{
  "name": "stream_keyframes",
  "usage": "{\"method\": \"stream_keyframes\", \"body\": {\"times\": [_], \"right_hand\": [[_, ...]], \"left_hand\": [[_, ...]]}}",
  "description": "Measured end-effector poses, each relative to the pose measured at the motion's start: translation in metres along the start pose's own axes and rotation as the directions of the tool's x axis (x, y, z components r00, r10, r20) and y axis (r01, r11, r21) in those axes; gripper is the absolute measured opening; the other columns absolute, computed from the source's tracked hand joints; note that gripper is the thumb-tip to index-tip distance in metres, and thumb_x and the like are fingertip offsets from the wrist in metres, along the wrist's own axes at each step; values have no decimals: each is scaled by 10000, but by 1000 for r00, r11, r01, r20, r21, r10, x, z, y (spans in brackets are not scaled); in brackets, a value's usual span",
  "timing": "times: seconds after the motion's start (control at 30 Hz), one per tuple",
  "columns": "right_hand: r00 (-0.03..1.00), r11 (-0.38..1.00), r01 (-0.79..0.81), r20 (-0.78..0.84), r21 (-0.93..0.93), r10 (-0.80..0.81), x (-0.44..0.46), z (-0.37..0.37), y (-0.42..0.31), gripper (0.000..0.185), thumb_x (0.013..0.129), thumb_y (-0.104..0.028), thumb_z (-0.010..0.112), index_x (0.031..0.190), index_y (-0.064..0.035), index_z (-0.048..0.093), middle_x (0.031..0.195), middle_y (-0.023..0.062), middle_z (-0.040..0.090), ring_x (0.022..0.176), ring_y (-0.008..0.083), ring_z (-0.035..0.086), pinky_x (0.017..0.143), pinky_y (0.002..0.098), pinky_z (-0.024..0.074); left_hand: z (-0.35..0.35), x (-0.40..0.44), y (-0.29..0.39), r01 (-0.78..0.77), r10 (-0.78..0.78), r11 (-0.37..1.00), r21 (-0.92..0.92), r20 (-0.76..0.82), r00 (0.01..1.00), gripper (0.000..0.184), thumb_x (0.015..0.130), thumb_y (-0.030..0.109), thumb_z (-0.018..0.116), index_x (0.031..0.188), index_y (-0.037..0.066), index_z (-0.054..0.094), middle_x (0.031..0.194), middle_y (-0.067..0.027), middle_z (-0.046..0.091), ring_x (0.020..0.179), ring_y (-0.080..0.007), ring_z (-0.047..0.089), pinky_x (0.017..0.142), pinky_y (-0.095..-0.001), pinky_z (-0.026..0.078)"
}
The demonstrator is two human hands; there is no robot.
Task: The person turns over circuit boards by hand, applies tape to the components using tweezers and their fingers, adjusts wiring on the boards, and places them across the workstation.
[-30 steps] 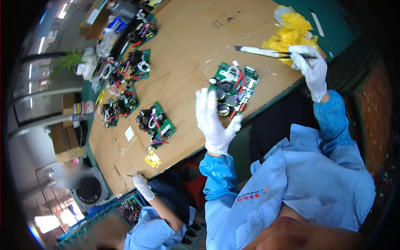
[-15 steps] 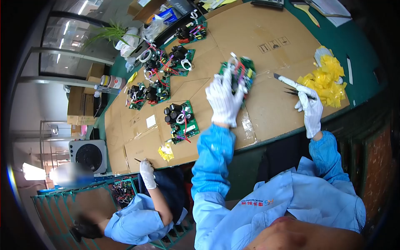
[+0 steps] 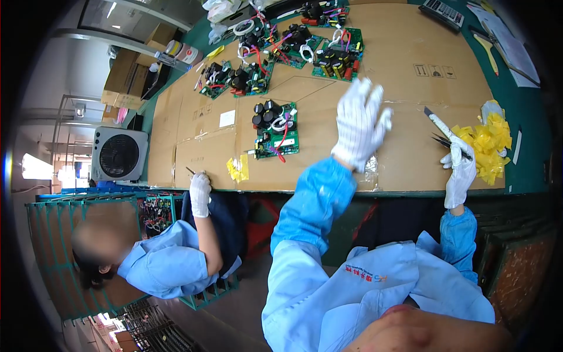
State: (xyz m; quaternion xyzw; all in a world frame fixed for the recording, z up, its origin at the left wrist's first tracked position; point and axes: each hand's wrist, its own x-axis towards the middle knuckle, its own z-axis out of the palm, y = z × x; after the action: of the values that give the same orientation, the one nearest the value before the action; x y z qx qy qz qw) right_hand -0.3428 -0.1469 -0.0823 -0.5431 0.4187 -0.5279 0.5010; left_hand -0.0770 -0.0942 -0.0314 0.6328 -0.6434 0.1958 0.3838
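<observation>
My left hand [image 3: 360, 126], in a white striped glove, hovers over the cardboard with fingers spread and nothing in it. Just beyond its fingertips lies a green circuit board [image 3: 338, 56] with black capacitors, red parts and a white ring. My right hand [image 3: 460, 173], also gloved, is closed around a white-handled utility knife [image 3: 440, 125] and dark tweezers [image 3: 450, 144], both pointing up and left. Beside that hand is a pile of yellow tape pieces [image 3: 491, 146]. Another circuit board [image 3: 275, 132] lies to the left of my left hand.
Several more circuit boards [image 3: 252, 76] are grouped at the far left of the cardboard sheet [image 3: 393, 50]. A calculator [image 3: 443, 14], a brush [image 3: 487, 53] and papers [image 3: 516, 47] lie at the far right. A co-worker's gloved hand [image 3: 200, 190] holds a thin tool near yellow tape [image 3: 238, 168].
My left hand has let go of the circuit board, which now lies beside the other boards, and has drawn back with fingers spread. My right hand keeps its tools. The whole view has shifted.
</observation>
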Motion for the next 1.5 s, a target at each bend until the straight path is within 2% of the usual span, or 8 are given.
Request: {"method": "stream_keyframes", "body": {"times": [0.17, 0.5, 0.67, 0.83, 1.0, 1.1, 1.33, 1.5], "right_hand": [[998, 1000, -27, 60, 2, 27, -9, -2, 3, 280, 1015, -262, 575, 1119, -8, 630, 993, 56, 671, 677, 76, 594, 582, 216, 457], [923, 957, 195, 370, -216, -105, -17, 21, -22, 227, 994, -128, 586, 1160, 1, 672, 919, 38, 637, 679, 83, 555, 577, 224, 444], [921, 911, 288, 346, -295, -179, -10, 27, -34, 258, 948, -81, 623, 1198, -58, 686, 892, 84, 666, 632, 141, 559, 584, 269, 466], [756, 535, 655, 441, -534, -485, 15, 31, -41, 299, 931, -80, 626, 1226, -88, 673, 1100, 111, 703, 930, 275, 674, 821, 362, 533], [786, 565, 611, 509, -554, -350, 19, 35, -27, 338, 908, -92, 617, 1241, -122, 667, 1133, 129, 679, 1058, 312, 638, 921, 415, 499], [682, 289, 729, 619, -621, -390, 17, 39, -26, 427, 871, -110, 631, 1296, -152, 631, 1131, 112, 623, 1016, 318, 605, 890, 429, 490], [791, 441, 607, 555, -661, -258, 32, 44, -27, 423, 903, -162, 588, 1320, -94, 586, 1245, 141, 581, 1153, 325, 551, 1000, 455, 423], [917, 359, 397, 348, -845, -195, 50, 57, -31, 481, 877, -148, 581, 1346, -53, 542, 1309, 145, 569, 1221, 331, 524, 1045, 444, 391]], "left_hand": [[-57, -72, 18, -14, 22, 999, -46, 179, 984, 459, 764, 143, 745, 1207, 67, 647, 1276, -142, 589, 1208, -373, 563, 964, -441, 468], [-75, -87, 22, 91, -74, 993, -70, 213, 974, 411, 810, 105, 687, 1216, 59, 653, 1252, -148, 615, 1206, -383, 571, 983, -447, 470], [-44, -37, 17, 29, -6, 994, -102, 217, 976, 402, 844, 166, 688, 1229, 64, 632, 1250, -151, 604, 1183, -369, 576, 984, -440, 471], [8, 19, -2, 7, 22, 983, -182, 156, 988, 385, 856, 209, 697, 1193, 36, 627, 1164, -174, 638, 1103, -364, 595, 927, -441, 498], [55, 68, -18, 23, -4, 984, -177, 106, 994, 384, 868, 232, 690, 1190, 34, 629, 1146, -179, 645, 1075, -359, 602, 899, -435, 506], [76, 90, -34, 15, -14, 1000, -7, 91, 996, 375, 881, 255, 666, 1173, 22, 632, 1131, -183, 640, 1073, -349, 599, 889, -436, 502], [127, 68, -67, -12, -15, 986, 167, 160, 987, 350, 897, 266, 637, 1159, 34, 643, 1204, -170, 616, 1120, -355, 574, 923, -476, 462], [125, 74, -78, 13, -27, 995, 103, 141, 990, 292, 894, 265, 641, 1077, 42, 680, 1119, -165, 672, 1040, -342, 632, 888, -473, 502]]}}
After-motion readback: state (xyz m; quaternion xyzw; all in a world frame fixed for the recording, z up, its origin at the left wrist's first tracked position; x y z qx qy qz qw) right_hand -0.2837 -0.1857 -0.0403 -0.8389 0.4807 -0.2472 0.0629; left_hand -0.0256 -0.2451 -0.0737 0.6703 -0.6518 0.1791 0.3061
